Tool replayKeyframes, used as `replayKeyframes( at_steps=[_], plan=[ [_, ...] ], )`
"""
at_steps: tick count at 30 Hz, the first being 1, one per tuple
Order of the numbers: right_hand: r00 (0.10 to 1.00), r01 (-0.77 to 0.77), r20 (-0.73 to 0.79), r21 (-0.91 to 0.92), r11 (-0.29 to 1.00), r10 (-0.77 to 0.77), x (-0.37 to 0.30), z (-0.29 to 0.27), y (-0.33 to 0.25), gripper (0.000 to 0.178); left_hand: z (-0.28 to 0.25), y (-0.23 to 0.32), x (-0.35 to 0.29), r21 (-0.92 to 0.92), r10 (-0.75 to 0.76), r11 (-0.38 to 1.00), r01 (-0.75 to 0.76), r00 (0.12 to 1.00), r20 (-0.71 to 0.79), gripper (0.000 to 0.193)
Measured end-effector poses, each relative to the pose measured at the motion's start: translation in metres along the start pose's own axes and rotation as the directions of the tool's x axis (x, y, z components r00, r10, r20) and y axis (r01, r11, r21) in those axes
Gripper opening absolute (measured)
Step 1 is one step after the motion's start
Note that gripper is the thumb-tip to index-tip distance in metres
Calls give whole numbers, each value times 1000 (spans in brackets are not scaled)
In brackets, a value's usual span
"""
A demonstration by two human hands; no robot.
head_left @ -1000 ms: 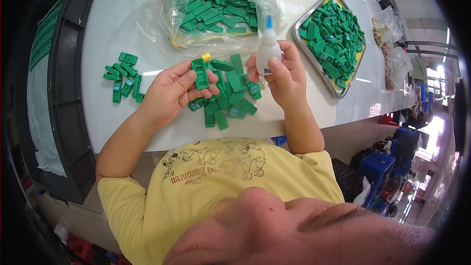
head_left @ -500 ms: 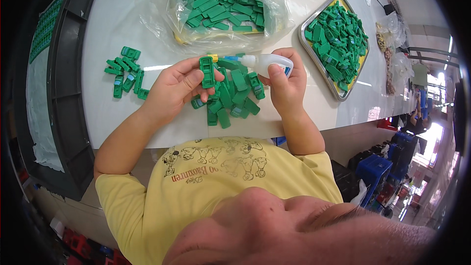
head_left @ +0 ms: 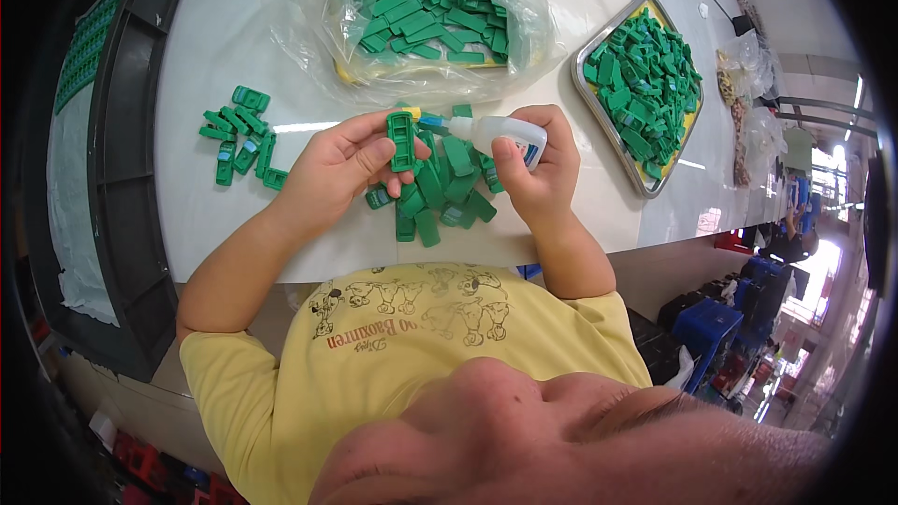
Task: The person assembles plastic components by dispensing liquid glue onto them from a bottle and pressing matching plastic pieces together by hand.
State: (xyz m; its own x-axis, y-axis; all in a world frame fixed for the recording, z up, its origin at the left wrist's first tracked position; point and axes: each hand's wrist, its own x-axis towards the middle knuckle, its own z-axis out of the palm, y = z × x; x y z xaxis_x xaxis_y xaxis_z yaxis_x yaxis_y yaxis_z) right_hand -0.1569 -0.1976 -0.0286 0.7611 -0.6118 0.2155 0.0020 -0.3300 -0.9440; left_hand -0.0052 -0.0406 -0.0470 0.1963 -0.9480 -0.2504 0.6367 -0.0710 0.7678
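Between the fingers and thumb of my left hand (head_left: 346,161) is a green plastic toy car body (head_left: 402,142), its hollow side showing. My right hand (head_left: 541,168) is closed around a white squeeze glue bottle (head_left: 510,136), tipped sideways so that its blue and yellow nozzle (head_left: 426,119) points left at the top of the car body. Nozzle and car body look to be touching or very close. Below both hands lies a loose pile of green plastic pieces (head_left: 432,189), partly hidden by my fingers. Off to the left sits a small cluster of green toy cars (head_left: 245,157).
A yellow tray lined with a clear plastic bag (head_left: 309,47) holds many flat green pieces at the back. On the right, a metal tray (head_left: 599,122) is heaped with green parts. A black rack (head_left: 126,168) stands along the table's left edge. Blue crates (head_left: 706,327) are beyond the table.
The glue bottle in my right hand has tilted, its base dropping slightly and moving left. The car body in my left hand has shifted slightly right and down.
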Motion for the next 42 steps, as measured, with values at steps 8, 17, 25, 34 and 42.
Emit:
replayKeyframes(
  at_steps=[8,17,25,34,42],
  plan=[
    [991,127,-12,-176,976,-131,-1,6,0,26,-6,1,1,-13,-30,999,30,1000,9,33],
    [968,240,6,-317,917,-251,-1,11,-9,30,-4,7,-1,13,-54,998,54,999,-6,30],
    [974,218,7,-285,933,-226,-2,9,-11,30,-3,8,0,10,-61,998,61,998,15,28],
    [972,224,-21,-203,953,-233,-3,0,-15,29,4,12,-1,14,-20,1000,21,1000,-23,30],
    [991,-108,-26,392,914,129,-3,-12,-11,24,9,8,5,60,200,979,-197,979,-46,31]
  ],
)
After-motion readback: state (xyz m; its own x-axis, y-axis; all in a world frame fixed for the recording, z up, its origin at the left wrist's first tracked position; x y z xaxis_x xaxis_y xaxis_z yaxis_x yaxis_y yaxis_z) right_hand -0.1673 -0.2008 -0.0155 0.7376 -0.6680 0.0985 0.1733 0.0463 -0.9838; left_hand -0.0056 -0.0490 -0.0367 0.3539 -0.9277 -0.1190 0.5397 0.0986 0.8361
